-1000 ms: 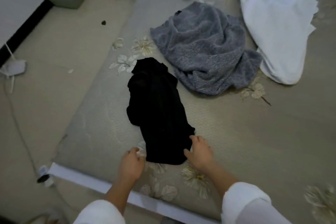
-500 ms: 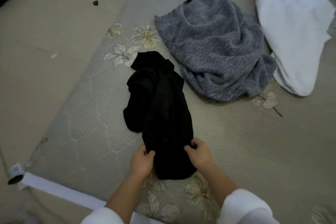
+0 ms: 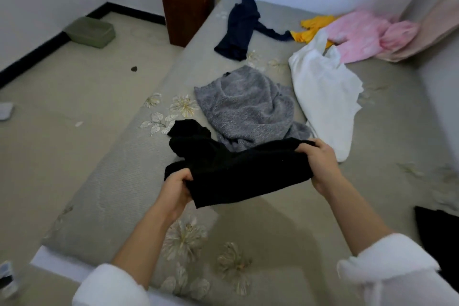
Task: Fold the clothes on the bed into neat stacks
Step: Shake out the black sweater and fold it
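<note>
A black garment is stretched between my hands above the bed. My left hand grips its near left edge, and my right hand grips the right end. The garment's far end still trails on the bed beside a crumpled grey sweater. Right of the sweater lies a white garment. Farther back lie a navy garment, a yellow one and a pink one.
A brown wooden cabinet stands at the bed's far left corner. A green tub sits on the floor by the wall. Another black cloth lies at the bed's right edge. The floor runs along the left.
Both hands took hold of the black garment's near end, lifted it off the bed and pulled it apart sideways. The camera tilted up, showing more of the room.
</note>
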`<state>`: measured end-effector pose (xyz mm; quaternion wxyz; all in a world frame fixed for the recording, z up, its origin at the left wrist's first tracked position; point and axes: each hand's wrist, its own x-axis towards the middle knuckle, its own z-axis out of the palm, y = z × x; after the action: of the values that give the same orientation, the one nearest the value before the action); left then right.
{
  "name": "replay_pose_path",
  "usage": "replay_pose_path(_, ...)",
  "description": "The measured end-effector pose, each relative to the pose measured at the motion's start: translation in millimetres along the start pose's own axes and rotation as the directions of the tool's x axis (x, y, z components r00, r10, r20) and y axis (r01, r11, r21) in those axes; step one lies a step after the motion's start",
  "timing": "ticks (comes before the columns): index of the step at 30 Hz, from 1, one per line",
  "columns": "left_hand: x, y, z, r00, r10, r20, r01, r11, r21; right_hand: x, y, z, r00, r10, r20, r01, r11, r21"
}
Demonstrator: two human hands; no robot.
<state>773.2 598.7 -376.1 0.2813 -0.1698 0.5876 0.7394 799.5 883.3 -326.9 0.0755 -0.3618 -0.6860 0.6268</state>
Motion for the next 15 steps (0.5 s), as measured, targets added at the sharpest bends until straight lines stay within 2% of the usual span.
replay_pose_path(5,-40.1,62.1,54.0,0.990,0.144,0.002,-0.144,0.989,-0.029,-19.0,-66.4,-66.0,0.991,-0.132,0.018,0.131,0.991,0.037)
replay_pose_path(10,-71.9,124.7,99.5,0.936,0.351,0.025,-0.351,0.936,0.005,-40.1,-121.0,-119.4,0.955,-0.293,-0.050,0.296,0.953,0.068)
replay_pose_path(15,-86.6,157.3,134.1,0.875,0.476,0.085,-0.480,0.877,0.026,-58.0,-152.3,-154.0,0.891,-0.421,-0.172,0.446,0.881,0.156)
